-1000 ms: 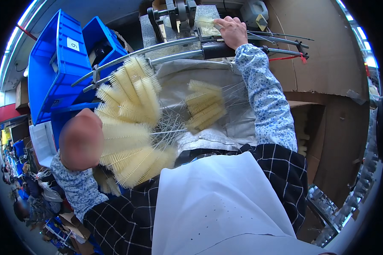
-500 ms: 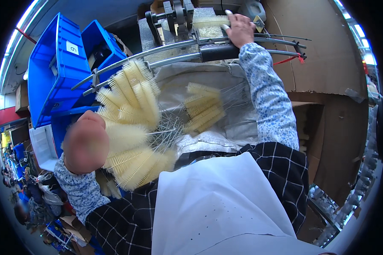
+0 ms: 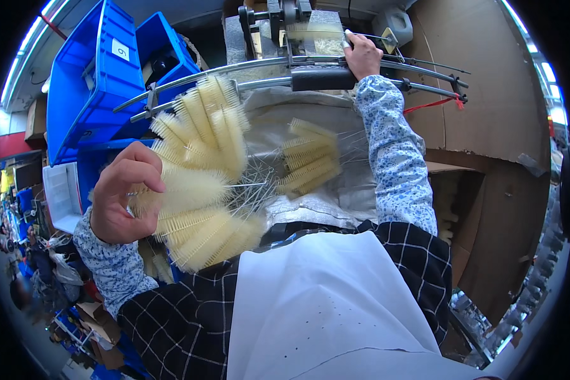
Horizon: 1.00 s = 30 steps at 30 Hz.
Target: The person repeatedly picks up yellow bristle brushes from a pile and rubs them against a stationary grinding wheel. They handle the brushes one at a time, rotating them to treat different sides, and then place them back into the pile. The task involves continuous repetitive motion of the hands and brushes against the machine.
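My left hand [image 3: 125,193] is raised at the left, thumb and fingers curved with a gap between them. Behind it, the near end of a cream bristle brush [image 3: 193,191] shows through that gap. This brush lies on a pile of similar brushes [image 3: 212,123], its twisted wire stem pointing right. My right hand [image 3: 364,57] is at the machine [image 3: 273,25], fingers bent in at the stem of a blurred brush [image 3: 316,31]. White covering shows on its fingertips. Below, a smaller stack of brushes [image 3: 310,158] lies on grey sheeting.
Two metal rails [image 3: 234,68] with a black sleeve [image 3: 323,79] cross in front of the machine. Blue bins [image 3: 98,82] stand at the left, cardboard [image 3: 487,82] at the right. A red ribbon [image 3: 434,103] hangs from the rails. A pale jug [image 3: 392,26] stands behind.
My left hand has loosened from a blurred, closed shape, its fingers now apart. My right hand's fingers have drawn in from over the brush toward its stem. The view has shifted slightly.
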Motion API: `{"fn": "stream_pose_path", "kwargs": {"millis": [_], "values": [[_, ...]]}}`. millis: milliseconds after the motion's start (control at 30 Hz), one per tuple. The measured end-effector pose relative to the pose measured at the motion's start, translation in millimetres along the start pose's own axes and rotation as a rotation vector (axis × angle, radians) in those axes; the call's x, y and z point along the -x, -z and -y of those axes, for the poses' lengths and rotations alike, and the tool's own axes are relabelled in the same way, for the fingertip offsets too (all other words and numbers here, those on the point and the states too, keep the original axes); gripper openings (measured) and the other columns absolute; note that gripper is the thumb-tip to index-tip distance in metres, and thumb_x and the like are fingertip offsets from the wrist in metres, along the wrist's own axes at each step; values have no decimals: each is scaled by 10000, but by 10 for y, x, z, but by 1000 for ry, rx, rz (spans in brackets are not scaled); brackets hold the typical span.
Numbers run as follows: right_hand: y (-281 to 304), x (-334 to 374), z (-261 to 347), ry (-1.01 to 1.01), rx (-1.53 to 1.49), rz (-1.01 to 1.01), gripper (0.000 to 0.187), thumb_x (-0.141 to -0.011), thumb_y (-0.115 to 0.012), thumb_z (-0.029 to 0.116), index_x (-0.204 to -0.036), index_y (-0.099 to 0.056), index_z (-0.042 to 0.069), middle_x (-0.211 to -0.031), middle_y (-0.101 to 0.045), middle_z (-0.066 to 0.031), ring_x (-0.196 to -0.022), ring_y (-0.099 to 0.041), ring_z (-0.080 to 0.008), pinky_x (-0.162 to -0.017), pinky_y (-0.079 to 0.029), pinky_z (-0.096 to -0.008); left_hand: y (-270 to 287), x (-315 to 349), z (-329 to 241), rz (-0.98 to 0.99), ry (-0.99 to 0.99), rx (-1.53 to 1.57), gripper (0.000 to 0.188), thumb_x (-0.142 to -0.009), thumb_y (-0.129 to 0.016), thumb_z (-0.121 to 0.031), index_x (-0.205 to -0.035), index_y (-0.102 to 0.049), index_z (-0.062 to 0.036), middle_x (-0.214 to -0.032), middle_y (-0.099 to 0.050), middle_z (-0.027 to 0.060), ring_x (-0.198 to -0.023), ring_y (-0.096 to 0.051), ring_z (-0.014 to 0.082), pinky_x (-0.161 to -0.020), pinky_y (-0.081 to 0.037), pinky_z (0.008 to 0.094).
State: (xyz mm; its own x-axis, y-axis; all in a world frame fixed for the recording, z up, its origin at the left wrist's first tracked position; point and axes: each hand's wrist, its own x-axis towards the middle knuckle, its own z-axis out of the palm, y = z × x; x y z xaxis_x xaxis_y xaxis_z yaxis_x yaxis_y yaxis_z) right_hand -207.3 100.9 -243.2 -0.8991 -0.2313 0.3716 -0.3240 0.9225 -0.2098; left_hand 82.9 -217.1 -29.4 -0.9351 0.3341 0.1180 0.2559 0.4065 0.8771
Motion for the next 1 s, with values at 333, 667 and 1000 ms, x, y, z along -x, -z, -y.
{"fn": "stream_pose_path", "kwargs": {"millis": [333,667,1000], "values": [[-50,48,887,-17,-52,102,199,-784,-479,125,-944,-592,92,-934,-595,-50,-903,-561,-216,-796,-374,-423,-5,3,-30,12,-31,-12,314,-528,-570,-3,-834,-525,-62,-797,-460,74,-690,-461,150,-630,-374,254],[-104,44,933,-27,-30,107,230,-758,-525,155,-974,-589,111,-967,-586,-46,-941,-544,-228,-802,-378,-436,-76,-156,-109,50,-40,-18,296,-548,-567,6,-832,-523,-65,-800,-460,75,-688,-461,150,-637,-376,250],[28,-24,-176,8,22,-20,263,-758,-549,163,-1017,-594,157,-990,-599,-29,-936,-565,-218,-768,-436,-418,-18,-22,-28,3,25,51,324,-551,-526,37,-857,-489,-63,-839,-429,74,-736,-411,139,-684,-335,244]]}}
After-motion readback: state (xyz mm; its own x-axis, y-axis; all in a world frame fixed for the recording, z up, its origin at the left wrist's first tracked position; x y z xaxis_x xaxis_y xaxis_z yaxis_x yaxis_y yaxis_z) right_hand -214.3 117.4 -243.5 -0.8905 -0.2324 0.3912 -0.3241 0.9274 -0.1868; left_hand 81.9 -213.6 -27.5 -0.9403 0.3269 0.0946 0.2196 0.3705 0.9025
